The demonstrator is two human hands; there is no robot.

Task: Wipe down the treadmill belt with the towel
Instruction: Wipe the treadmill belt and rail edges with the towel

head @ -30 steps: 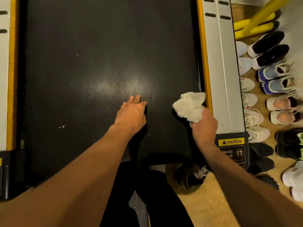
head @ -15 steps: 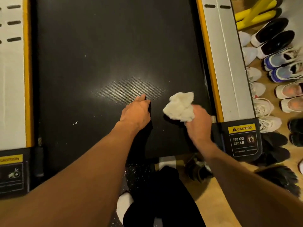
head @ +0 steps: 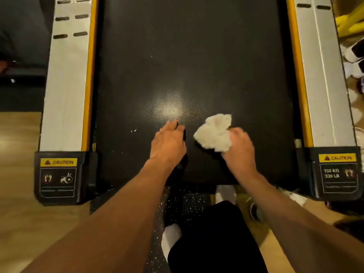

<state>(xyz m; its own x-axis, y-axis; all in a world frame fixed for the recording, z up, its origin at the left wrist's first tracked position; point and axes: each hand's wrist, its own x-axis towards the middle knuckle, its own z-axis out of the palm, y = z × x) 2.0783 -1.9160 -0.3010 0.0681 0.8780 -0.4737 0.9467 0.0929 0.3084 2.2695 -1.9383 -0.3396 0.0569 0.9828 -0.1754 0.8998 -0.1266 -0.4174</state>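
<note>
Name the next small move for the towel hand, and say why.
Probably sweep the towel, bunched in the right hand, leftward along the belt: white specks lie beyond the left hand, which rests flat on it.

Left hand and right hand on bare forearms, with black legwear and white socks.

treadmill belt: 1 | towel: 1 | hands: 2 – left hand, right hand | grey side rails: 2 – frame-left rail, frame-right rail | yellow caution labels: 2 – lower-left label, lower-right label | rail slots: 6 upper left, 2 upper right
</note>
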